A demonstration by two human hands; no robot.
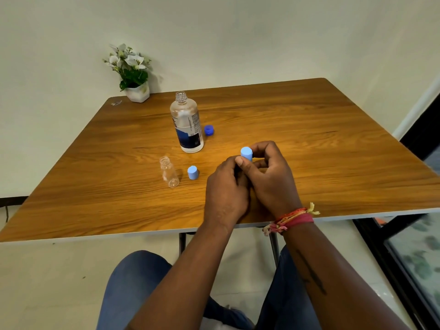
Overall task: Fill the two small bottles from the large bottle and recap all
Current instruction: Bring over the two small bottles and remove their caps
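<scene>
- The left hand (226, 186) is curled over the table (309, 139) near its front edge, fingers wrapped round something hidden inside the fist, most likely a small bottle; only its light blue cap (246, 153) shows, sticking up above the thumb.
- The right hand (271, 177) presses against the left one from the right, its fingers and thumb bent round that cap and pinching it.
- A second small bottle (169, 172) stands open, clear and seemingly empty, well to the left of the left hand.
- A loose cap (192, 172), also light blue, sits on the table between that bottle and the left hand, nearer the bottle and not touching it.
- The big bottle (187, 122) stands upright beyond the hands and a little to their left, its neck open, with clear liquid and a dark blue label.
- A dark blue cap (209, 130) lies just beside the big bottle, on its right, farther back than both hands.
- A red thread band (292, 219) circles the right wrist.
- A flower pot (138, 91) stands at the table's far left corner, far from both hands.
</scene>
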